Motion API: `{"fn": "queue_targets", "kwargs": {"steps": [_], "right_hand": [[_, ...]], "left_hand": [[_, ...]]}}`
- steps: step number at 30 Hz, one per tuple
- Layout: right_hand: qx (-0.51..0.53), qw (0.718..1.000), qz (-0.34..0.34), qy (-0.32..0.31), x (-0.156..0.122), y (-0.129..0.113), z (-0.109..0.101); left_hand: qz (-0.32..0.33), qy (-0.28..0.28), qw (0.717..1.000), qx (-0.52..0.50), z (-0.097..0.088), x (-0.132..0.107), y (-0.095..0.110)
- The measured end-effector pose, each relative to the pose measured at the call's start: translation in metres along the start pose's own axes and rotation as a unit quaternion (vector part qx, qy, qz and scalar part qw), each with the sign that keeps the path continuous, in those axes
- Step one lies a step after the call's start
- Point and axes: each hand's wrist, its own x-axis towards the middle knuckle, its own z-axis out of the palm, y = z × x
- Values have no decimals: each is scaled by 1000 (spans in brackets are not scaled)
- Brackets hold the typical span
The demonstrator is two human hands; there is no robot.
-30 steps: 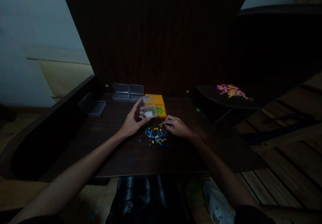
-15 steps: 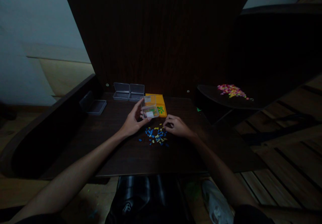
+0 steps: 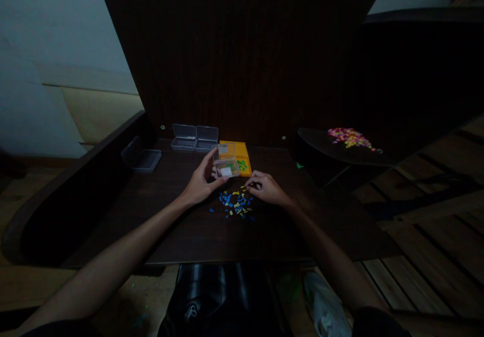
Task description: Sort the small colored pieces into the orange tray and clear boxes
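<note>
My left hand (image 3: pixel 199 181) grips a small clear plastic box (image 3: pixel 224 161) with its lid up, holding it just above the dark table (image 3: pixel 181 226). Green pieces show inside the box. My right hand (image 3: pixel 267 188) rests on the table with its fingers curled at the right edge of a pile of small blue and yellow pieces (image 3: pixel 235 203); what its fingertips pinch is too small to make out. An orange tray (image 3: pixel 241 152) with green pieces lies just behind the box.
Two open clear boxes (image 3: pixel 194 137) sit at the table's back edge, another clear box (image 3: pixel 142 159) at the far left. A heap of pink and yellow pieces (image 3: pixel 350 137) lies on a dark side shelf to the right. A wooden floor runs along the right.
My right hand's fingers have curled slightly at the edge of the pile. The left hand and box stay almost still.
</note>
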Motion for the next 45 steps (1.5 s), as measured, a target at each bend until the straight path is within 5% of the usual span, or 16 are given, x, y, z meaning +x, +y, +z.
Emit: {"fn": "queue_targets", "kwargs": {"steps": [30, 45], "right_hand": [[-55, 997, -57, -24, -9, 4, -3], [-42, 998, -22, -45, -4, 3, -2]], "left_hand": [[0, -2, 1000, 9, 0, -1, 3], [-10, -8, 1000, 19, 0, -1, 4]]}}
